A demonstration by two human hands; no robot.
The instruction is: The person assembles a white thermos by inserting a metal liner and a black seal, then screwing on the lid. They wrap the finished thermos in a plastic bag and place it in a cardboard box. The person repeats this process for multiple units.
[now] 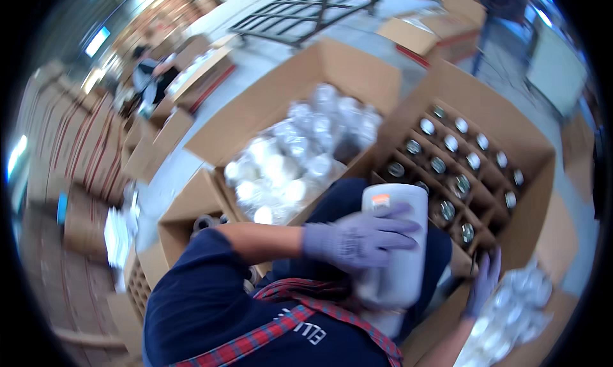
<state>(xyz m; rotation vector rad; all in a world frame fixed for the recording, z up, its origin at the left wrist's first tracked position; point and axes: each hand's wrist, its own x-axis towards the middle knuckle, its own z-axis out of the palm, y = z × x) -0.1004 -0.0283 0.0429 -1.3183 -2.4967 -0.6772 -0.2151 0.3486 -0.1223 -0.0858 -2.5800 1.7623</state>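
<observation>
The two gloved hands are apart; the left hand [373, 238] lies across a pale white container [403, 265] with an orange patch [381, 200] near its upper end, its fingers spread over the side that faces up; from here I cannot tell whether the thumb closes round it. The container rests tilted on the person's lap, against dark blue clothing [233, 303] crossed by a red plaid strap [274, 330]; the right hand [484, 282] reaches lower and farther right, at the near edge of a divided carton [495, 118]; it is blurred, and I cannot tell whether it grips anything.

Inside that carton, shiny round tops [437, 165] stand in cardboard cells, some brighter than others; just left of it, a wide open box [361, 63] is heaped with white pieces in clear plastic wrap [300, 140]; more wrapped pieces [511, 313] lie just beside the right forearm. At the person's left elbow is a smaller open box [175, 233]; beyond everything, on the grey floor, a dark metal rack [300, 17] stands near another open carton [440, 31]; off to the left, another person [150, 76] bends beside boxes, behind tall stacked cartons [76, 143].
</observation>
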